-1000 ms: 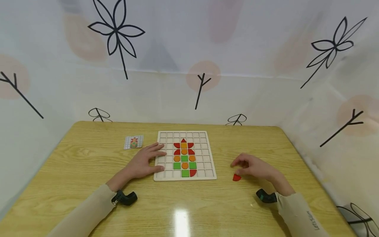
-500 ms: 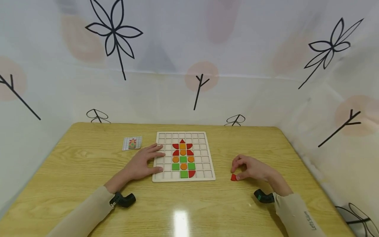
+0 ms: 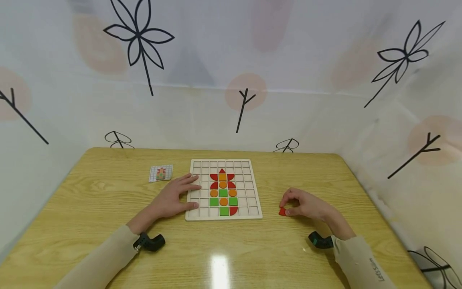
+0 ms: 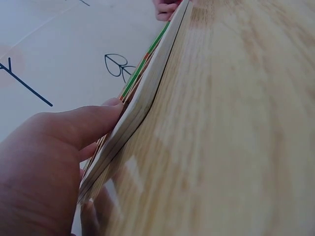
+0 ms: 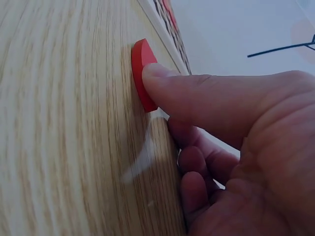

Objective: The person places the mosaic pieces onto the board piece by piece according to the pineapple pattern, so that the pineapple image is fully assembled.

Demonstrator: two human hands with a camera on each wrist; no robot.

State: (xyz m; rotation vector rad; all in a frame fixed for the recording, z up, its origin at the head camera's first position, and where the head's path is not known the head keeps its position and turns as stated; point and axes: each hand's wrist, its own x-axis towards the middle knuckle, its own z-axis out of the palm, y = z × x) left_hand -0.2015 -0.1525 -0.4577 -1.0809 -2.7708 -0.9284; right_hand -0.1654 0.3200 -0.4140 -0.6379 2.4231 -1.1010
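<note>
A pale square grid board (image 3: 254, 188) lies on the table, with red, orange and green pieces forming a figure on it. My left hand (image 3: 174, 197) rests with spread fingers on the board's left edge; in the left wrist view its thumb (image 4: 93, 123) lies over the rim. Right of the board, my right hand (image 3: 306, 204) pinches a red quarter-circle piece (image 3: 282, 211) low at the tabletop. The right wrist view shows the thumb against that red piece (image 5: 143, 78), and the other fingers are curled. Whether the piece touches the table is hard to tell.
A small card (image 3: 161, 173) printed with a similar coloured pattern lies left of the board. The wooden table (image 3: 195, 249) ends at the back against a patterned white cloth (image 3: 202, 116). Dark wrist devices sit on both sleeves.
My right thumb and fingers have closed on the red quarter-circle piece, which has shifted slightly left and away from me. My left hand has stayed on the board.
</note>
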